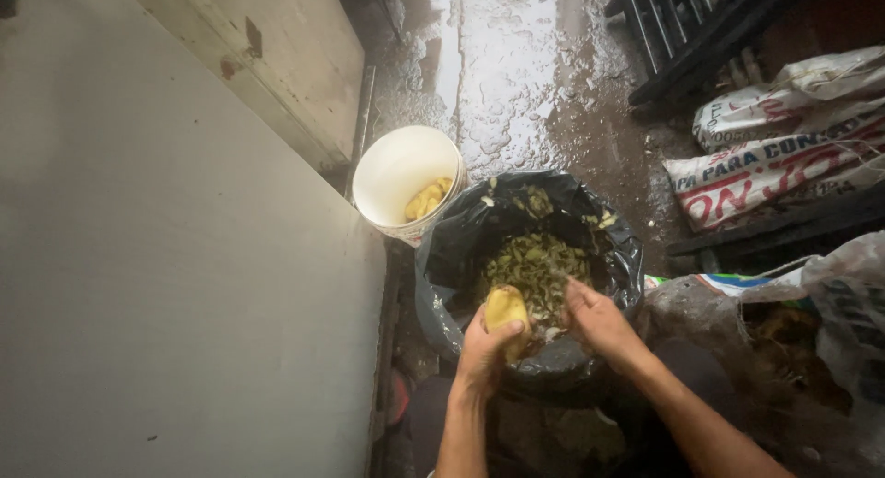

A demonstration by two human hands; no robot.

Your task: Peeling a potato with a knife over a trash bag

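Person seated low over a bin lined with a black bag (442, 247), peeling a yellow fruit, likely a mango (506, 308). Left hand (486, 347) wraps the lower half of the mango, fingers closed firmly round it, holding it just above the near rim of the bin. Long axis runs roughly upright in the view, tipped slightly away from the body, rounded bare end pointing toward the bin's middle. The exposed upper part shows smooth yellow flesh; whether skin remains under the gripping fingers cannot be told. Right hand (597, 319) sits just beside the fruit, fingers curled inward as if pinching a blade or a strip of peel; the thing itself is too small and blurred to name. Heap of green peelings (536, 268) already fills the bag's bottom, so a fair number seem done. White bucket (398, 178), beside the bin against the pale wall (166, 284), holds a few yellow peeled pieces (428, 200). Wet concrete floor (516, 82) beyond; printed sacks (784, 146) to the right, contents unseen.
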